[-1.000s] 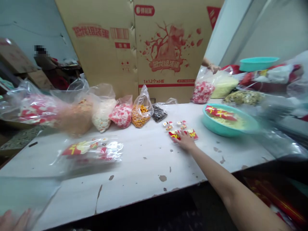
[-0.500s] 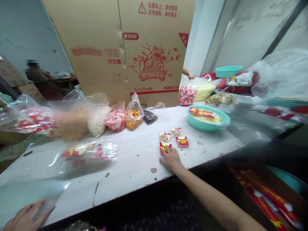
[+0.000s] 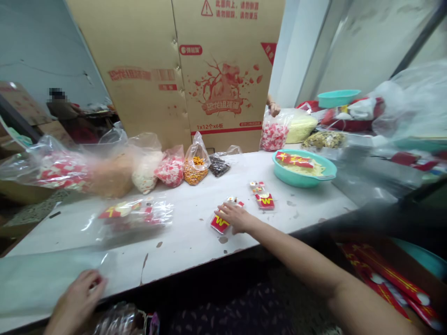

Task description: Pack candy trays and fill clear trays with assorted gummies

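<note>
My right hand [image 3: 235, 218] reaches over the table with its fingers on a small clear packet [image 3: 220, 224] that shows a red fries carton with a yellow M. The hand partly hides the packet, which lies at a slant. A similar packet [image 3: 264, 201] lies flat to the right of it, apart from the hand. At the lower left, my left hand [image 3: 79, 297] has curled fingers, thumb and forefinger together at the edge of a large clear plastic bag [image 3: 45, 274]. Farther back on the left lies a filled clear bag [image 3: 134, 215] with red and yellow pieces.
Clear bags of small parts, including an orange-filled bag [image 3: 195, 170], line the back before a tall cardboard box [image 3: 223, 60]. A turquoise basin [image 3: 302, 179] stands right. Another person's hand [image 3: 274, 109] rests above a pink-and-white bag [image 3: 274, 135]. Red cards [image 3: 387, 274] lie lower right.
My right hand has drawn the one packet leftward and nearer, away from the other packet. My left hand has moved right and up along the plastic bag, its fingers now curled in.
</note>
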Action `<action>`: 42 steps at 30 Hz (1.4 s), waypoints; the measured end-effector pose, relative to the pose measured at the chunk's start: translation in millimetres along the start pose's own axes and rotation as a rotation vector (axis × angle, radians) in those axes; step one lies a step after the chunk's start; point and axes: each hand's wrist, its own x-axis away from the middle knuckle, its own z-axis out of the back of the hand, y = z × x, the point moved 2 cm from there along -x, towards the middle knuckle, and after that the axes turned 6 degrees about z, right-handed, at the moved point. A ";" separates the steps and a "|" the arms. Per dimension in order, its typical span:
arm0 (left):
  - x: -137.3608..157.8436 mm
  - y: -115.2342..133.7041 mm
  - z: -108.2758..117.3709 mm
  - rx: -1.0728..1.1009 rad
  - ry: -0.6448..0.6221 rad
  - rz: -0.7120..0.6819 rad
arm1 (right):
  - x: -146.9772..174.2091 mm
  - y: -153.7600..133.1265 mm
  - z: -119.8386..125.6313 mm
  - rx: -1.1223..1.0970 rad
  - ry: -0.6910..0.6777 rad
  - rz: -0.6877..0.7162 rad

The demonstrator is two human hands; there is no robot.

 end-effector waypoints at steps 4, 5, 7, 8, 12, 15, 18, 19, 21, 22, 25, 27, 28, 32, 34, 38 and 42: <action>10.3 113.1 -24.0 0.154 -0.168 -0.201 | -23.3 24.6 -4.3 0.025 -0.200 0.066; 8.3 136.4 -34.1 0.167 -0.182 -0.228 | -29.1 25.1 -5.3 0.015 -0.224 0.067; 1.1 172.8 -56.6 0.170 -0.192 -0.272 | -34.9 23.5 -6.6 0.004 -0.219 0.038; -3.4 185.5 -68.3 0.176 -0.189 -0.281 | -34.1 22.7 -7.4 0.000 -0.192 0.013; -19.0 206.6 -108.3 0.220 -0.174 -0.291 | -8.6 26.2 -17.7 -0.044 -0.087 -0.120; -24.6 205.1 -122.2 0.252 -0.198 -0.333 | 16.7 33.6 -30.4 -0.058 -0.036 -0.203; -29.2 202.0 -122.5 0.268 -0.206 -0.353 | 29.9 38.2 -40.0 -0.046 0.014 -0.189; -31.2 201.3 -121.7 0.272 -0.208 -0.340 | 31.4 38.8 -42.0 -0.041 0.027 -0.179; -34.7 200.8 -120.8 0.268 -0.209 -0.321 | 32.0 38.6 -43.7 -0.035 0.055 -0.174; -35.6 201.0 -120.7 0.271 -0.202 -0.308 | 32.1 37.6 -43.4 -0.033 0.070 -0.176; -33.9 203.4 -120.0 0.314 -0.154 -0.274 | 32.4 30.8 -38.7 -0.027 0.121 -0.183; -30.1 207.5 -118.7 0.368 -0.113 -0.266 | 31.5 23.2 -34.8 -0.016 0.149 -0.177; -28.0 210.5 -118.0 0.398 -0.100 -0.268 | 30.4 19.0 -33.2 -0.010 0.157 -0.178; -22.9 223.3 -116.7 0.564 -0.079 -0.199 | 22.6 2.7 -31.6 0.002 0.158 -0.206; -21.5 227.2 -118.1 0.651 -0.074 -0.122 | 18.9 -5.0 -32.4 -0.002 0.156 -0.215; -17.9 228.9 -125.4 0.693 -0.148 -0.090 | 14.2 -20.6 -33.5 -0.051 0.119 -0.123; -18.7 222.6 -128.6 0.545 -0.109 -0.034 | 12.5 -29.6 -33.7 -0.094 0.066 -0.024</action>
